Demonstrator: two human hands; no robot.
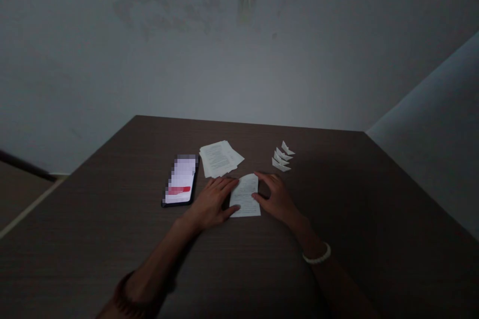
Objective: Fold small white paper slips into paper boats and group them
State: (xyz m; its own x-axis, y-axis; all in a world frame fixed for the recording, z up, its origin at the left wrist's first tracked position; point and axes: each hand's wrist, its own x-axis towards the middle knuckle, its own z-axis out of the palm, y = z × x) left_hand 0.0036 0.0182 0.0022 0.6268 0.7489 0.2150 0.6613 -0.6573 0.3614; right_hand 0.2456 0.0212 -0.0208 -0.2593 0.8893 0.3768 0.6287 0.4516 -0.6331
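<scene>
Printed sheet (245, 197) right in the middle of the action, lying on the dark wood-grain table (329, 179) between both hands! It sits a little skewed, just near the other papers, and looks flat from here, though any crease is too faint to tell at this view. The left hand (209, 203) is open, fingers spread and pressed along the sheet's left edge, thumb reaching the near corner, no clench there. The right hand (270, 196) is open too, curved over the right side, fingertips at the far corner and thumb on the right edge, touching rather than grasping as far as this view shows. Now the tally: over to the far right, a small cluster of folded paper pieces (282, 157), about four of them, lies in a staggered line, apparently done. Toward the far left, a loose stack of printed sheets (219, 158) lies unfolded, a good pile of flat paper against that handful of folded ones. Just left of the left hand, a smartphone (180, 179) lies face up, its screen pixelated around a red bar. A white beaded bracelet (317, 254) circles the right wrist.
</scene>
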